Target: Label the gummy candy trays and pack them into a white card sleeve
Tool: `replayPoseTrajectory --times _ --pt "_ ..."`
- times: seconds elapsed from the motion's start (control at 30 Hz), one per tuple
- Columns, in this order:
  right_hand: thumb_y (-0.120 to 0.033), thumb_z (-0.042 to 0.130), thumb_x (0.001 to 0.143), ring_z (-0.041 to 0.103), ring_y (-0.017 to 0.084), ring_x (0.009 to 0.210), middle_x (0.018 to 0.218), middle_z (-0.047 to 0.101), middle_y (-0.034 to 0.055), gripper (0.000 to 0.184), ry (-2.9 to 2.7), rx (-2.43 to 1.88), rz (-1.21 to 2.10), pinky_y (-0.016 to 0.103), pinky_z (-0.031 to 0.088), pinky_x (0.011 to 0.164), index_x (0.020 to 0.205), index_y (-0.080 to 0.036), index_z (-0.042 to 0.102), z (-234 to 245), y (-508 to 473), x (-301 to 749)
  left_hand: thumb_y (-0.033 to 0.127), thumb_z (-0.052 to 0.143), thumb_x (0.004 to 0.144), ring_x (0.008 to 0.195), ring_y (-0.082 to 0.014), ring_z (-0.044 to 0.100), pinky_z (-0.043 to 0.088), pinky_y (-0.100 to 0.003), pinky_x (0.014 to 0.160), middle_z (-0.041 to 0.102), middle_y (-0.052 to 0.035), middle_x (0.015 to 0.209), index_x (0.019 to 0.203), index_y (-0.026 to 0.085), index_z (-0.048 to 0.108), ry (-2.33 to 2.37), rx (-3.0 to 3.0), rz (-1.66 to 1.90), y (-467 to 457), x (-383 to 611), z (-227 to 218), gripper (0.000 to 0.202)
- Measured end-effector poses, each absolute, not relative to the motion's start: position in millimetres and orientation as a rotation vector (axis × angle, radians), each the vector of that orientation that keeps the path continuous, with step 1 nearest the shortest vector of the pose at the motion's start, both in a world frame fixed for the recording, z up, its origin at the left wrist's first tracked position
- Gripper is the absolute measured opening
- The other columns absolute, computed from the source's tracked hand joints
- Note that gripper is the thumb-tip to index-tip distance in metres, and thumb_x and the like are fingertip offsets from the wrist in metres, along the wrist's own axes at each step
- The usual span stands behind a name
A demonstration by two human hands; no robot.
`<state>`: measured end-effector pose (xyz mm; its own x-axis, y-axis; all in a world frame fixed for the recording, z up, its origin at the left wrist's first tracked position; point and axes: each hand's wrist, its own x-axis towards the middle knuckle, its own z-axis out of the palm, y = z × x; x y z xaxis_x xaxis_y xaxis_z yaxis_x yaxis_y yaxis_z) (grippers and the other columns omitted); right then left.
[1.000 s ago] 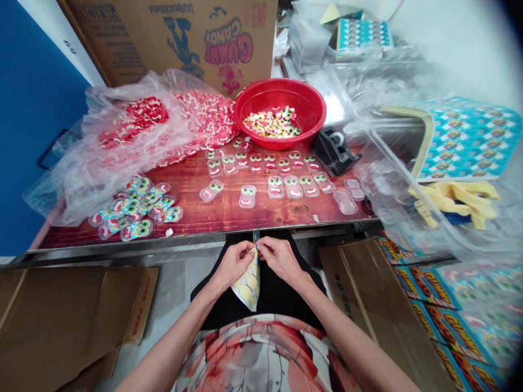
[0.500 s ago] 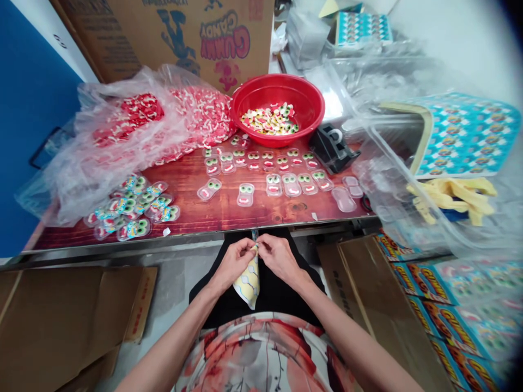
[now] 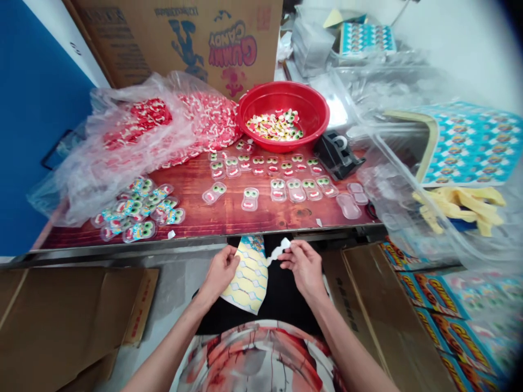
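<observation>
Over my lap, my left hand (image 3: 223, 268) pinches the left edge of a sticker sheet (image 3: 247, 280), whose yellow backing shows rows of bared label outlines and whose far end carries blue printed labels. My right hand (image 3: 301, 265) grips a white wavy-edged sticker (image 3: 278, 251) between thumb and fingers, just right of the sheet. The sticker's lower left end meets or nearly meets the sheet's edge; I cannot tell which. On the table beyond are several clear blister packs (image 3: 294, 189) with gummy eyes and red mouths. Labelled packs (image 3: 141, 209) lie heaped at the left.
A red bowl (image 3: 284, 90) of gummies stands at the back, beside a plastic bag (image 3: 134, 136) of red-and-white gummies. A black tape dispenser (image 3: 337, 155) and clear bin (image 3: 392, 163) are on the right. Cardboard boxes (image 3: 69, 321) flank my legs below the table edge.
My hands have moved apart. The sheet, bunched and narrow before, is now spread flatter, and a white sticker strip shows in my right hand. The view has shifted slightly.
</observation>
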<state>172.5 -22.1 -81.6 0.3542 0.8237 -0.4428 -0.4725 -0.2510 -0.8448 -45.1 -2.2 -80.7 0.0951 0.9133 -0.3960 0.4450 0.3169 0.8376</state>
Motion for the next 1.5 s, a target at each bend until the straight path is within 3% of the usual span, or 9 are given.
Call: replayPoseTrajectory --times 0.1,0.23,0.4,0.57,0.73,0.97,1.17,1.3,1.5 --pt "-0.035 0.084 0.070 0.075 0.019 0.062 0.077 0.070 -0.0014 0.027 -0.348 -1.240 1.197 0.024 0.059 0.045 0.085 -0.021 0.066 -63 -24 198 0.034 0.058 0.086 0.061 -0.0155 0.056 0.041 -0.028 0.062 0.062 0.0012 0.069 0.087 0.019 0.063 1.632 1.522 0.418 -3 -59 -62 0.016" --pt "-0.032 0.080 0.079 0.079 0.028 0.087 0.094 0.077 0.0048 0.016 -0.498 -1.126 1.237 0.036 0.067 0.073 0.085 -0.022 0.069 -29 -17 209 0.044 0.055 0.094 0.080 -0.0202 0.062 0.046 -0.032 0.073 0.067 -0.0054 0.095 0.102 0.021 0.065 1.893 1.850 0.603 29 -68 -28 0.026" --pt "-0.029 0.076 0.084 0.078 0.026 0.092 0.097 0.076 0.0053 0.008 -0.636 -0.953 1.288 0.034 0.066 0.078 0.085 -0.021 0.074 4 -4 175 0.032 0.047 0.097 0.117 -0.0382 0.054 0.046 -0.048 0.094 0.058 -0.0223 0.119 0.127 0.012 0.062 2.264 1.940 0.394 116 -71 -21 0.039" --pt "-0.039 0.071 0.089 0.076 0.023 0.084 0.091 0.073 0.0064 0.023 -0.626 -0.836 1.371 0.035 0.064 0.079 0.079 -0.018 0.076 3 8 148 0.022 0.049 0.092 0.126 -0.0440 0.047 0.044 -0.054 0.096 0.054 -0.0256 0.128 0.119 0.011 0.064 2.171 1.834 0.356 149 -68 -31 0.033" --pt "-0.022 0.085 0.076 0.068 0.011 0.067 0.086 0.071 0.0004 0.014 -0.678 -0.974 1.286 0.023 0.057 0.067 0.082 -0.021 0.072 -7 16 140 0.017 0.057 0.085 0.108 -0.0323 0.061 0.046 -0.046 0.094 0.065 -0.0139 0.106 0.110 0.016 0.060 2.006 1.720 0.515 144 -71 -37 0.025" --pt "-0.021 0.080 0.079 0.068 0.012 0.075 0.091 0.070 0.0005 0.020 -0.929 -0.980 1.268 0.023 0.056 0.068 0.096 -0.023 0.068 3 28 128 0.026 0.068 0.073 0.071 -0.0158 0.064 0.051 -0.027 0.069 0.068 -0.0017 0.079 0.094 0.016 0.062 1.502 1.234 0.846 90 -50 -29 0.024" --pt "-0.013 0.064 0.089 0.068 0.016 0.091 0.102 0.064 0.0024 0.020 -1.349 -0.997 1.007 0.030 0.057 0.082 0.105 -0.025 0.066 -10 23 118 0.030 0.077 0.070 0.069 -0.0118 0.063 0.051 -0.024 0.066 0.067 0.0015 0.080 0.089 0.019 0.060 1.121 0.654 1.014 31 -26 -19 0.028" --pt "-0.008 0.058 0.090 0.066 0.016 0.090 0.100 0.064 0.0034 0.021 -1.529 -1.072 0.794 0.030 0.056 0.080 0.103 -0.024 0.063 -12 17 118 0.028 0.072 0.075 0.062 -0.0101 0.058 0.044 -0.021 0.055 0.062 0.0038 0.076 0.091 0.020 0.055 1.015 0.602 1.072 22 -19 -17 0.025" --pt "-0.007 0.056 0.090 0.067 0.017 0.085 0.098 0.064 0.0038 0.021 -1.561 -1.151 0.680 0.030 0.056 0.076 0.102 -0.023 0.062 -7 14 115 0.020 0.069 0.074 0.064 -0.0081 0.053 0.043 -0.022 0.061 0.061 0.0026 0.077 0.085 0.017 0.057 0.927 0.572 1.130 19 -15 -17 0.016"
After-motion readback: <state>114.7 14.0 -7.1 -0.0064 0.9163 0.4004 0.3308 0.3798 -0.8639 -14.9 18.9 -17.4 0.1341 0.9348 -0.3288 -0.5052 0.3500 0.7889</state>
